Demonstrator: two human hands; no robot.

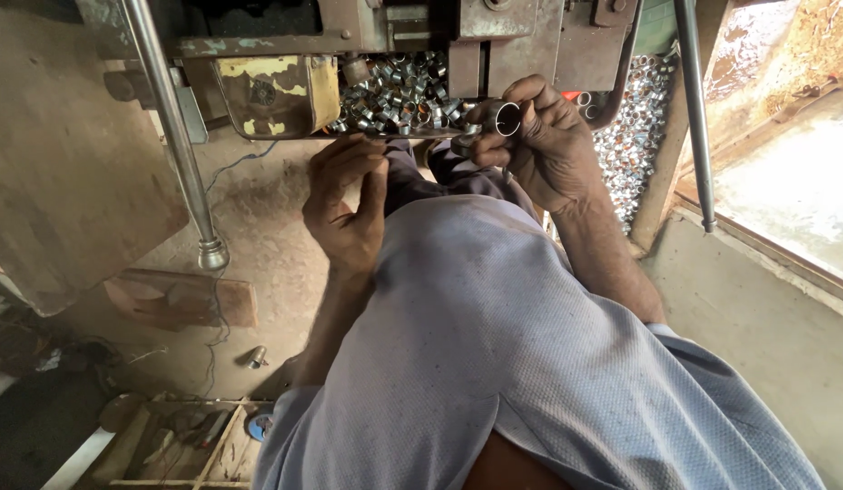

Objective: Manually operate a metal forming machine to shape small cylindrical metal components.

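My right hand (544,145) grips a short shiny metal tube piece (505,118) between thumb and fingers, held just at the edge of a tray (430,133) heaped with several small metal rings (394,95). My left hand (347,204) hovers below the tray's front edge, fingers curled together near the thumb; I cannot tell whether a small part is pinched in them. Both hands are over my lap, which is covered by a light blue shirt.
An old press machine (367,27) stands above the tray. A steel lever rod (172,127) hangs at left, another rod (694,109) at right. A sack of metal rings (635,127) lies right of the machine. A wooden block (181,299) and wooden crate (181,445) sit on the floor.
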